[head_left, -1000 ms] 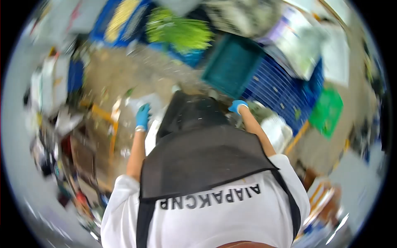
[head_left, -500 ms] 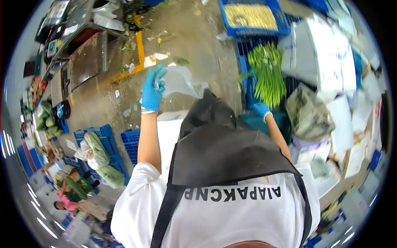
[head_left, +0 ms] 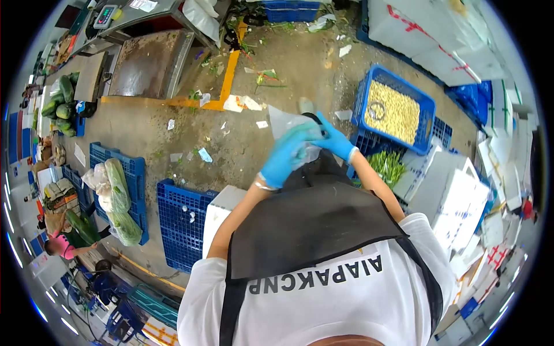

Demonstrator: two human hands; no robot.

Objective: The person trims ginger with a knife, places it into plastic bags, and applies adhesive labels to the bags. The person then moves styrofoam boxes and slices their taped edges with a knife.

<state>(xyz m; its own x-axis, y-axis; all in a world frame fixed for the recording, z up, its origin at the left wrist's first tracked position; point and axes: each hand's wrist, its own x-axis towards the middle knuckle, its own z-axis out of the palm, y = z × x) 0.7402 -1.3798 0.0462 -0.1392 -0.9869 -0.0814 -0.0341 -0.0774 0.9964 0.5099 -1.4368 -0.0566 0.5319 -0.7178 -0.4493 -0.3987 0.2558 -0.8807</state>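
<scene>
A thin clear plastic bag hangs between my gloved hands in front of the dark apron. My left hand, in a blue glove, has its fingers curled around the bag. Close beside it, my right hand, also blue-gloved, pinches the bag near its edge; its fingertips are partly hidden. To the right of my right forearm lies a bunch of long green leafy stalks, partly covered by the arm.
Ahead right stands a blue crate of pale yellow pieces. White foam boxes line the right. Blue pallets lie left, one under bagged vegetables. A metal table is front left; scraps litter the floor. A person is far left.
My right hand has left the green stalks and come to the bag. My left hand has moved right and inward with the bag. The view has turned to the right.
</scene>
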